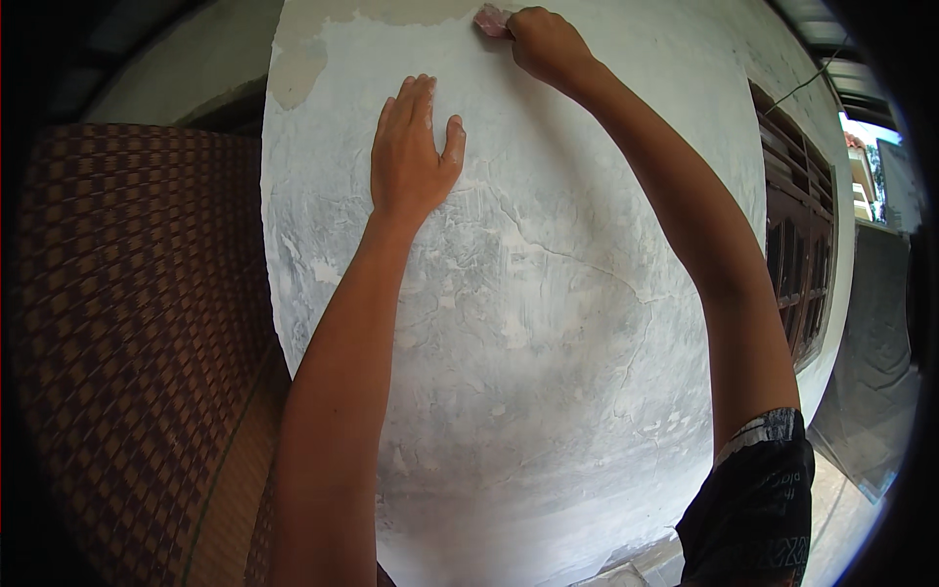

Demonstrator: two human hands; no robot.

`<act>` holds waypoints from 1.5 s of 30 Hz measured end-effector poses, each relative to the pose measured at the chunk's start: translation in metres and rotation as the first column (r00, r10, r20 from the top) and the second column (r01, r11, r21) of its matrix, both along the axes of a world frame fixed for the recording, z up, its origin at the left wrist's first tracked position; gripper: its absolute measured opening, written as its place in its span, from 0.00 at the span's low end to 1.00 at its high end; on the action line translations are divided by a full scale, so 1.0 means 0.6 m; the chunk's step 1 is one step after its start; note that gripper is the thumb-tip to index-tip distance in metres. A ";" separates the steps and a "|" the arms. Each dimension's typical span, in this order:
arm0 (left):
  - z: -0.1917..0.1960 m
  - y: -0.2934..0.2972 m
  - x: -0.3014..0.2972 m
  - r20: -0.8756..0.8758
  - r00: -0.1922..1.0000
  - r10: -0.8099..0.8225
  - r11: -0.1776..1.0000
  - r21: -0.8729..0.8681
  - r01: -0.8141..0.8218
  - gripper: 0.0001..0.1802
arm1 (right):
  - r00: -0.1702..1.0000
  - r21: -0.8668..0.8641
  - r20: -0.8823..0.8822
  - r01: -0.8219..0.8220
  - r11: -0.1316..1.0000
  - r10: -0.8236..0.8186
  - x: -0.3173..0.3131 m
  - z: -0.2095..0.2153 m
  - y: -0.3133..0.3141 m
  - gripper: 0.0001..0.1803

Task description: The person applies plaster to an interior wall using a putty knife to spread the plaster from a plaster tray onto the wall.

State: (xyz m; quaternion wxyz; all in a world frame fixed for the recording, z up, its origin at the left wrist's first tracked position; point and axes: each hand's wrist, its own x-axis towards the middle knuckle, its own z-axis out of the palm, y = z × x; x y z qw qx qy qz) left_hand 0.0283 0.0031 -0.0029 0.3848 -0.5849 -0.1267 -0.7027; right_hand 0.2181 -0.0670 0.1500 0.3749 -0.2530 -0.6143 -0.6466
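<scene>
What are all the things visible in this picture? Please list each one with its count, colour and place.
rough plastered wall: one, white and grey with cracks and scraped patches, centre of the view
small pinkish sanding piece: one, pink, at the top of the wall under the right hand
brown checkered woven mat: one, dark brown and tan, left side
dark wooden window frame: one, dark brown, right of the wall
grey hanging sheet: one, grey, far right
black printed sleeve: one, black with grey print, lower right on the right arm
left hand: one, flat on the wall, fingers spread
right hand: one, gripping the sanding piece
</scene>
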 end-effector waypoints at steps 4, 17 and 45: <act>-0.004 -0.003 -0.008 -0.001 1.000 0.020 1.000 -0.020 -0.020 0.29 | 0.994 -0.056 -0.105 -0.019 0.998 0.013 -0.055 -0.067 -0.051 0.11; -0.003 0.001 0.004 0.011 0.999 0.042 0.999 0.000 -0.042 0.29 | 0.987 -0.155 -0.152 0.037 0.987 -0.061 -0.066 -0.050 -0.029 0.09; -0.005 0.004 0.006 0.008 0.998 0.058 0.998 0.004 -0.058 0.29 | 0.987 -0.095 -0.160 -0.043 0.995 0.027 -0.102 -0.028 -0.021 0.12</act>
